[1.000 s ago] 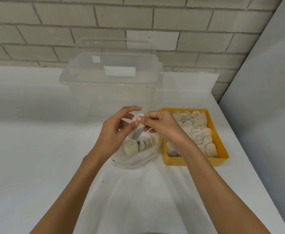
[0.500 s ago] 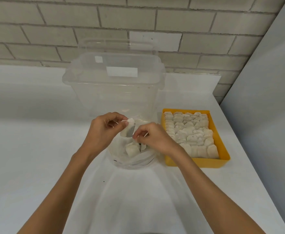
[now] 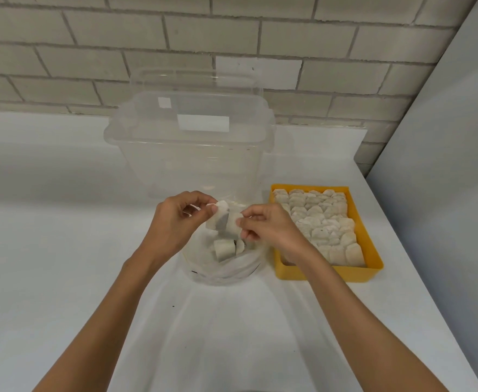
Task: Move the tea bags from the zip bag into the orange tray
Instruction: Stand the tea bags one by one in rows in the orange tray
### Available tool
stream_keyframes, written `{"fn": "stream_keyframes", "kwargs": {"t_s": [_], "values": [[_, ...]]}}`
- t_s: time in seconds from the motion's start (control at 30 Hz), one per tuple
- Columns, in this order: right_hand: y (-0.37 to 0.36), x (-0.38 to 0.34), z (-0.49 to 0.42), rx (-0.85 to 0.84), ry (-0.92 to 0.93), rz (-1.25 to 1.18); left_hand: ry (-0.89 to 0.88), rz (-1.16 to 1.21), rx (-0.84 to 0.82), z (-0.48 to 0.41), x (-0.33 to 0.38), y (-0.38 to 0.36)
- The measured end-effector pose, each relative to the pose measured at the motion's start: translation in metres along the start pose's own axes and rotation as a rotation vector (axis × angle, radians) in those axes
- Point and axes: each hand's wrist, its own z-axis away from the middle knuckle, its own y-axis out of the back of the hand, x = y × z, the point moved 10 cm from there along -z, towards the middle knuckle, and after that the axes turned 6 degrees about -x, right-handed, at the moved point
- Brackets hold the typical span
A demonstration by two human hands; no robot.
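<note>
A clear zip bag [image 3: 226, 267] lies open on the white table, with a few white tea bags [image 3: 224, 248] inside. Just above its mouth, my left hand [image 3: 172, 222] pinches the top of one tea bag [image 3: 219, 217]. My right hand [image 3: 263, 224] pinches a second tea bag [image 3: 233, 223] right beside it, the two bags touching. To the right stands the orange tray [image 3: 369, 244], packed with several rows of tea bags [image 3: 320, 222].
A large clear plastic tub [image 3: 188, 154] with its lid behind it stands just beyond the zip bag. A brick wall runs along the back and a grey panel [image 3: 444, 165] closes off the right side. The table's right edge runs close to the tray.
Both hands held one tea bag together over the zip bag. They have since drawn slightly apart, and each now holds a tea bag, with my right hand lifted back up beside the left.
</note>
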Motion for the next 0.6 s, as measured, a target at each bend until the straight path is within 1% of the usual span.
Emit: {"fn": "stream_keyframes", "kwargs": {"t_s": [0.07, 0.13, 0.2, 0.33, 0.47, 0.6], "values": [[0.010, -0.003, 0.005, 0.017, -0.025, -0.137, -0.004, 0.002, -0.017, -0.002, 0.002, -0.004], [0.023, -0.010, 0.012, 0.047, -0.016, -0.159, -0.006, -0.002, -0.031, -0.004, 0.006, -0.009], [0.041, -0.016, 0.020, 0.104, 0.008, -0.146, -0.007, 0.001, -0.042, -0.008, 0.010, -0.016], [0.088, -0.020, 0.040, 0.282, 0.044, -0.048, -0.034, -0.029, -0.093, -0.017, 0.027, -0.043], [0.127, -0.014, 0.061, 0.373, 0.023, 0.058, -0.049, -0.093, -0.213, -0.026, 0.043, -0.096], [0.157, -0.001, 0.079, 0.452, -0.010, 0.086, -0.068, -0.081, -0.347, -0.027, 0.054, -0.150]]}}
